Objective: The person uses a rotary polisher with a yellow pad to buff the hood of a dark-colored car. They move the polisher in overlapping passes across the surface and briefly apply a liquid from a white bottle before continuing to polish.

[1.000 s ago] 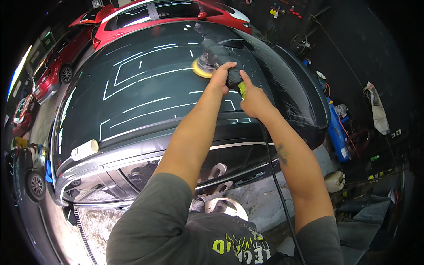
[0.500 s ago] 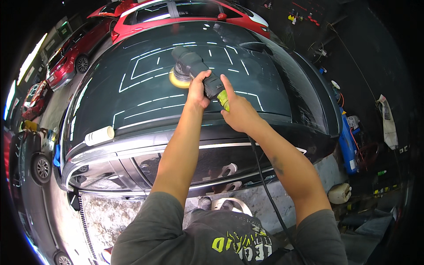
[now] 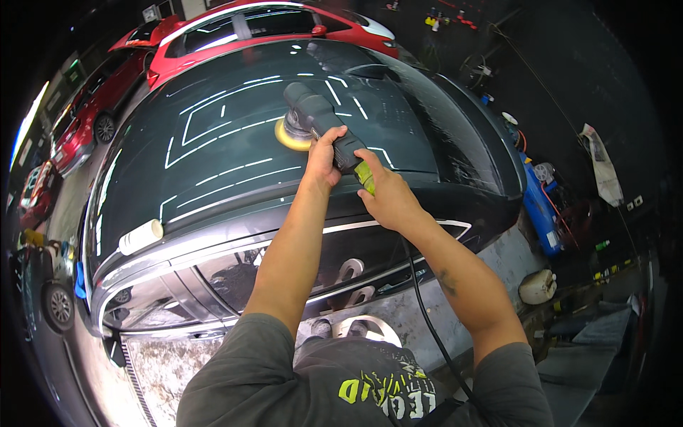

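Note:
Both my hands hold a black-and-green car polisher [image 3: 313, 107] over the dark car roof [image 3: 242, 153]. Its yellow foam pad [image 3: 289, 137] is at the roof surface, slightly tilted in view; full contact is hard to tell. My left hand [image 3: 325, 160] grips the tool's body just behind the head. Around the green rear part of the handle, my right hand [image 3: 391, 192] is closed, with its index finger lying along the body. A black power cord [image 3: 421, 299] hangs from the handle end and passes beneath my right forearm.
A white bottle [image 3: 141, 237] lies on the roof's near left edge. Red cars [image 3: 235, 35] stand beyond, and a dark car [image 3: 57, 306] is at left. To the right are a blue tank [image 3: 544, 213] and a whitish jug [image 3: 537, 287]. A stool [image 3: 366, 329] stands below me.
My view has turned, so the car and surroundings sit farther left. Relative to the roof, the polisher has moved slightly right, with both hands still on it.

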{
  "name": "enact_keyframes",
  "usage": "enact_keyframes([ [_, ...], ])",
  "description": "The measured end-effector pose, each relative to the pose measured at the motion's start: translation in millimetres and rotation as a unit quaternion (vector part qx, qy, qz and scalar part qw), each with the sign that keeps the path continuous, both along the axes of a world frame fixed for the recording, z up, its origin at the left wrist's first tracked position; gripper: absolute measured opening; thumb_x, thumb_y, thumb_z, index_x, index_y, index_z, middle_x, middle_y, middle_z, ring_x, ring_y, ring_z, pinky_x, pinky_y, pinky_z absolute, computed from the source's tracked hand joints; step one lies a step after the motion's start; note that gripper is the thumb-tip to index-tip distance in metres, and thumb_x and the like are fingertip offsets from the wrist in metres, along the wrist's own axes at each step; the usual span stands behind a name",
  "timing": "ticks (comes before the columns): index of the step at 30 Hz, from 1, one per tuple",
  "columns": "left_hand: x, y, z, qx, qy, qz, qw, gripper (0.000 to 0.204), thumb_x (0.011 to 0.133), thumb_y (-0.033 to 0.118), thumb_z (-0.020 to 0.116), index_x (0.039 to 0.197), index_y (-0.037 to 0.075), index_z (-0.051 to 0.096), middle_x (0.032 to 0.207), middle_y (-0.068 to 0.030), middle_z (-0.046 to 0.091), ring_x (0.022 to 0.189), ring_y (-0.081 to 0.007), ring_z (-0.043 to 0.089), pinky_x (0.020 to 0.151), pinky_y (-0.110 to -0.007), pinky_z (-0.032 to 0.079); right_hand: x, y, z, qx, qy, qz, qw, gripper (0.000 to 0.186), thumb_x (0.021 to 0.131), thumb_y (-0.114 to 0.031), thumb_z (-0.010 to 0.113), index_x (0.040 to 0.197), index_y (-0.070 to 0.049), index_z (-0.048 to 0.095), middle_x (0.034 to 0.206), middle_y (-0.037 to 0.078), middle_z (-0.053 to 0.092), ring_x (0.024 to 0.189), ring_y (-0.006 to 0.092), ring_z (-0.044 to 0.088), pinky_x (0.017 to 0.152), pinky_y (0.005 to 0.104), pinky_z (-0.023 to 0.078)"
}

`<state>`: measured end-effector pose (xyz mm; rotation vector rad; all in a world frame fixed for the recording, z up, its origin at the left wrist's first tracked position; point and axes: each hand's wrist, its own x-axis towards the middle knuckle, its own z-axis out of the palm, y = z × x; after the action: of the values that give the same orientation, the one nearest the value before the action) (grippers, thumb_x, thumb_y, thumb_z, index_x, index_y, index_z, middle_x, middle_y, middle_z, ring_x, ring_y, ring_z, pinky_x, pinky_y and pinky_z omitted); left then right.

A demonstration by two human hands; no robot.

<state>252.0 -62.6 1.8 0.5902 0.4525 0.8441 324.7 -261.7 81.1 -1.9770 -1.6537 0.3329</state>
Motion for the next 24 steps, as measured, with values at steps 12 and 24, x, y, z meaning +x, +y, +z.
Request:
enact_keyframes([
  [12,49,-35,-8,0.018,0.003,-0.044,0.999,0.035,0.093,0.024,0.082,0.120,0.007,0.066,0.102,-0.0088,0.072,0.093,-0.0273,0.074,0.089,-0.047,0.062,20,-43,0,-0.021,0.020,-0.078,0.997,0.083,0.096,-0.007,0.077,0.164,-0.021,0.032,0.126,0.033,0.072,0.118,0.0558,0.070,0.102,0.0612,0.055],
  [24,-18,-23,-9,0.012,-0.024,0.033,0.999,0.031,0.094,0.024,0.082,0.116,0.008,0.066,0.099,-0.0066,0.071,0.091,-0.0254,0.074,0.088,-0.046,0.063,-26,-11,10,-0.105,-0.010,-0.056,0.993,0.108,0.089,-0.009,0.071,0.177,-0.008,0.008,0.116,0.037,0.074,0.112,0.0548,0.073,0.100,0.0589,0.057],
])
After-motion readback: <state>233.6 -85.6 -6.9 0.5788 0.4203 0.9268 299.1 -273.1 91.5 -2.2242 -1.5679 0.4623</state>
